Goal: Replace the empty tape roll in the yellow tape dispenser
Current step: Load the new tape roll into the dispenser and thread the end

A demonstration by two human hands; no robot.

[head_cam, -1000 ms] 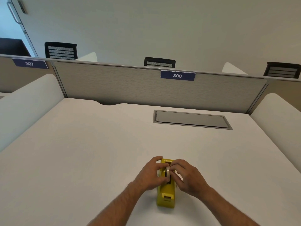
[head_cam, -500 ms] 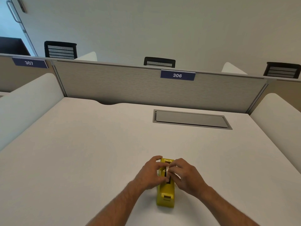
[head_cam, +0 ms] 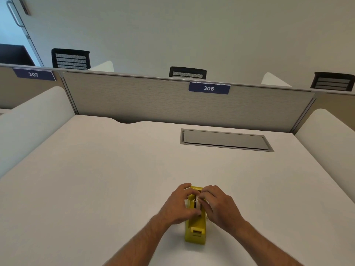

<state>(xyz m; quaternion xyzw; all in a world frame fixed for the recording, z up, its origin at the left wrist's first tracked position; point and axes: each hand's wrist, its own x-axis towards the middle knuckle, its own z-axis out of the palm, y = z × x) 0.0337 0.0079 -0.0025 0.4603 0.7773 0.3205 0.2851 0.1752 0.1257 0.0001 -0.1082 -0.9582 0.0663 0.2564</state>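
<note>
**Both hands on the yellow dispenser, roll in the slot**

Yellow tape dispenser (head_cam: 195, 227) sits on the white surface (head_cam: 96, 179), close to the near edge, cutter end toward the person. Left hand (head_cam: 177, 205) wraps the dispenser's left flank, fingers curled over the far end, thumb pressed to the top edge – grip narrow, closed on the body. Right hand (head_cam: 219, 205) comes in from the other side, fingertips pinching a pale tape roll (head_cam: 197, 198) that stands on edge in the slot, right between the two grips. Roll mostly hidden by fingers; can't tell if it's fully seated. Both forearms bare, angling in from the near corners. Well beyond the grips: grey hatch plate (head_cam: 224, 140) set flush in the surface, then the divider w/ a blue tag "306" (head_cam: 209, 88).
</note>
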